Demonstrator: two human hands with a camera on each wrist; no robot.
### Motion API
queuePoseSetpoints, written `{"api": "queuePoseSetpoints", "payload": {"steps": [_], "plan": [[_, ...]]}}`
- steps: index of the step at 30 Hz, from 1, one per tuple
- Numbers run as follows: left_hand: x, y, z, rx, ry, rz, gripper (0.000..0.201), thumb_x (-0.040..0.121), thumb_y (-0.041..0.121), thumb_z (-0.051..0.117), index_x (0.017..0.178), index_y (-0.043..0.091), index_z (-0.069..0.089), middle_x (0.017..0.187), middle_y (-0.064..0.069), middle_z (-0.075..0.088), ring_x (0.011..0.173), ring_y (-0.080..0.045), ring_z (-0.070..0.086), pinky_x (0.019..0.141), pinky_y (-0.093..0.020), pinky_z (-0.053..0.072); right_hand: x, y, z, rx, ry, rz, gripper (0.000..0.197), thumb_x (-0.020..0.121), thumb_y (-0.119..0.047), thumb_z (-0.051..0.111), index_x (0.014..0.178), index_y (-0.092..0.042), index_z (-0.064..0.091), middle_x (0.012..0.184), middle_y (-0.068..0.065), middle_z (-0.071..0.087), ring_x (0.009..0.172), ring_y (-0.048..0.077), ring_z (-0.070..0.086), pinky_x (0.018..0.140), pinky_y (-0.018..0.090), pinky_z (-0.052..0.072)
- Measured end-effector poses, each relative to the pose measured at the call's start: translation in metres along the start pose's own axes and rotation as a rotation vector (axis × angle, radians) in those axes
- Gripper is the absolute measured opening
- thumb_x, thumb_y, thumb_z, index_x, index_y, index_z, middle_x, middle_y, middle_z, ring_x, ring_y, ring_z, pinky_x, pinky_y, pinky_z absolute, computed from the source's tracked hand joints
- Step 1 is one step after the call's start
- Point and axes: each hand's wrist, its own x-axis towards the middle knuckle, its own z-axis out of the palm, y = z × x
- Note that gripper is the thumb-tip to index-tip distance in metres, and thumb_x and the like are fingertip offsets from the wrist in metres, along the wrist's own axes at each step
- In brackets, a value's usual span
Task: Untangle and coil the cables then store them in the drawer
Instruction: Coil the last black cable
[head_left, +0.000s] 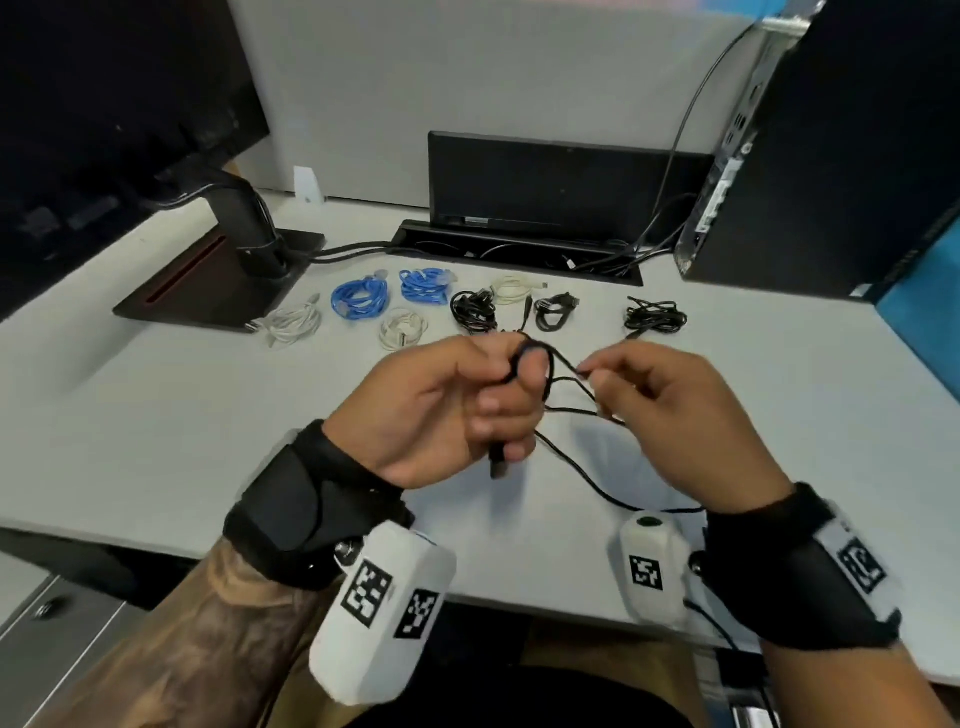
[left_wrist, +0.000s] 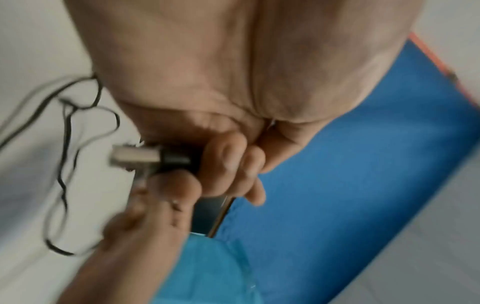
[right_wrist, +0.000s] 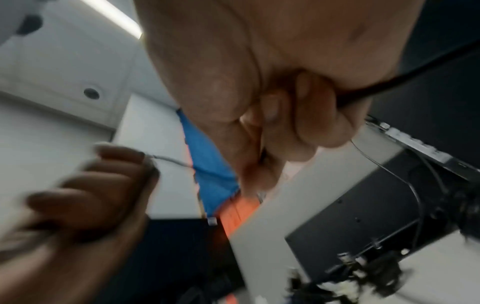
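Observation:
A thin black cable (head_left: 597, 486) hangs between both hands above the grey desk (head_left: 156, 415). My left hand (head_left: 506, 384) grips loops of it wound round its fingers, and the USB plug (head_left: 498, 467) sticks out below the fist. The left wrist view shows that plug (left_wrist: 135, 157) in the curled fingers (left_wrist: 228, 156). My right hand (head_left: 592, 376) pinches a strand just right of the left hand, and the slack runs under its wrist. In the right wrist view the cable (right_wrist: 389, 86) crosses the curled fingers (right_wrist: 317, 115). Behind lie coiled cables: blue (head_left: 361, 301), white (head_left: 291, 325), black (head_left: 654, 314).
A monitor stand (head_left: 223, 275) sits back left, an open cable slot (head_left: 519, 249) runs along the back, and a PC tower (head_left: 831, 156) stands back right. A grey drawer front (head_left: 52, 608) with a lock shows below the desk edge at lower left.

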Motion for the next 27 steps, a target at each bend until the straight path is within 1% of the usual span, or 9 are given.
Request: {"api": "queuePoseSetpoints", "payload": {"steps": [4, 6, 8, 11, 15, 17, 19, 24, 27], "plan": [[0.016, -0.002, -0.015, -0.237, 0.280, 0.203, 0.021, 0.094, 0.003, 0.037, 0.105, 0.005, 0.054, 0.075, 0.001, 0.053, 0.063, -0.010, 0.054, 0.075, -0.030, 0.056, -0.020, -0.007, 0.016, -0.139, -0.299, -0.016, 0.018, 0.101, -0.024, 0.061, 0.105, -0.026, 0.078, 0.064, -0.033, 0.061, 0.065, -0.009, 0.058, 0.063, 0.007, 0.038], [0.025, -0.008, -0.021, -0.255, 0.432, 0.275, 0.024, 0.100, 0.000, 0.035, 0.109, 0.002, 0.057, 0.084, -0.002, 0.063, 0.071, -0.012, 0.065, 0.086, -0.034, 0.058, -0.026, -0.016, 0.019, -0.240, -0.422, -0.055, 0.023, 0.103, -0.031, 0.055, 0.101, -0.023, 0.077, 0.067, -0.025, 0.062, 0.067, -0.001, 0.058, 0.062, 0.014, 0.038], [0.030, -0.015, -0.024, -0.082, 0.514, 0.322, 0.024, 0.102, -0.001, 0.037, 0.111, 0.000, 0.059, 0.088, -0.005, 0.070, 0.081, -0.016, 0.071, 0.090, -0.035, 0.058, -0.029, -0.022, 0.020, -0.245, -0.464, -0.094, 0.031, 0.105, -0.033, 0.053, 0.083, -0.016, 0.068, 0.065, -0.006, 0.056, 0.062, 0.010, 0.052, 0.060, 0.025, 0.040], [0.028, -0.024, -0.023, 0.430, 0.581, 0.379, 0.023, 0.100, -0.003, 0.046, 0.106, 0.004, 0.066, 0.090, -0.007, 0.075, 0.086, -0.024, 0.073, 0.084, -0.032, 0.056, -0.028, -0.031, 0.013, -0.112, -0.379, -0.099, 0.029, 0.102, -0.030, 0.059, 0.080, -0.012, 0.068, 0.061, 0.000, 0.052, 0.054, 0.005, 0.044, 0.056, 0.021, 0.039], [0.022, -0.027, -0.016, 0.841, 0.498, 0.336, 0.018, 0.098, 0.007, 0.051, 0.100, 0.010, 0.068, 0.087, -0.006, 0.073, 0.078, -0.018, 0.069, 0.078, -0.037, 0.057, -0.020, -0.037, -0.002, 0.208, -0.260, -0.013, 0.015, 0.096, -0.014, 0.065, 0.098, -0.015, 0.080, 0.080, 0.013, 0.073, 0.064, 0.027, 0.061, 0.060, 0.032, 0.061], [0.019, -0.026, -0.009, 0.838, 0.406, 0.224, 0.025, 0.097, 0.020, 0.044, 0.094, 0.011, 0.067, 0.077, -0.004, 0.067, 0.069, -0.019, 0.062, 0.070, -0.035, 0.050, -0.015, -0.036, -0.010, 0.243, -0.182, -0.047, 0.020, 0.096, -0.002, 0.062, 0.095, -0.012, 0.079, 0.065, 0.000, 0.067, 0.057, 0.019, 0.054, 0.054, 0.035, 0.061], [0.015, -0.025, -0.003, 0.826, 0.325, 0.118, 0.035, 0.098, 0.027, 0.039, 0.092, 0.007, 0.067, 0.072, -0.005, 0.059, 0.065, -0.021, 0.054, 0.069, -0.039, 0.044, -0.008, -0.034, -0.016, 0.257, -0.101, -0.082, 0.023, 0.096, 0.003, 0.060, 0.097, -0.013, 0.078, 0.062, -0.005, 0.062, 0.054, 0.008, 0.050, 0.045, 0.026, 0.051], [0.008, -0.010, 0.004, 0.295, 0.079, -0.044, 0.030, 0.096, 0.020, 0.037, 0.088, 0.006, 0.062, 0.062, 0.000, 0.039, 0.054, -0.015, 0.036, 0.068, -0.034, 0.047, 0.002, -0.026, -0.017, 0.261, -0.043, -0.092, 0.014, 0.099, -0.010, 0.063, 0.100, -0.018, 0.075, 0.073, 0.000, 0.071, 0.053, 0.005, 0.045, 0.047, 0.022, 0.036], [0.006, 0.002, 0.006, -0.141, 0.042, 0.073, 0.025, 0.094, 0.017, 0.035, 0.095, 0.008, 0.058, 0.067, 0.003, 0.042, 0.057, -0.012, 0.042, 0.072, -0.031, 0.050, -0.001, -0.024, -0.002, 0.176, -0.085, -0.048, 0.019, 0.101, -0.021, 0.061, 0.093, -0.017, 0.077, 0.068, -0.005, 0.068, 0.052, 0.009, 0.043, 0.048, 0.028, 0.039]]}}
